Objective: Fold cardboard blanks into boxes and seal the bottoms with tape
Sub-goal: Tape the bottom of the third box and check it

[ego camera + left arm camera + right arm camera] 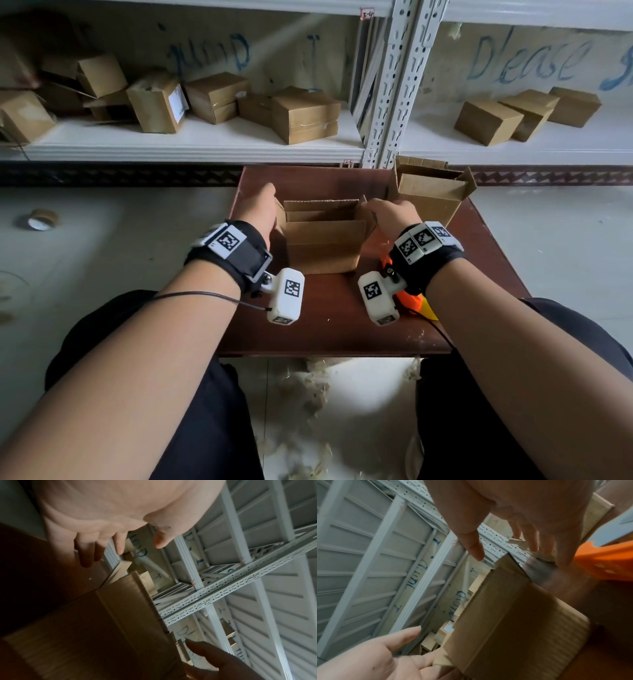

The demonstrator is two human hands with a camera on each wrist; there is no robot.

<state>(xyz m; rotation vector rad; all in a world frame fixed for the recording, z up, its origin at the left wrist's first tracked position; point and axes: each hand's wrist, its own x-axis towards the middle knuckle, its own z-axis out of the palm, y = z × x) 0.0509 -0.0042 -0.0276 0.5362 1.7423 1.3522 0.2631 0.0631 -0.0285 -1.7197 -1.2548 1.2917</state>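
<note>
An open-topped cardboard box (322,240) stands in the middle of a small brown table (335,329), its flaps up. My left hand (258,205) is at the box's left side, fingers straight and spread, close against the left flap. On the opposite side my right hand (387,210) hovers at the right flap, also with straight fingers. Neither hand grips anything. The left wrist view shows the left hand's fingers (85,553) above the table beside the box (102,628). The right wrist view shows the right hand's fingers (530,540) over the box's far corner (505,615).
A second open box (431,195) stands at the table's back right. An orange tape dispenser (411,301) lies under my right wrist. A tape roll (42,219) sits on the floor at left. White metal shelving (191,144) behind holds several finished boxes.
</note>
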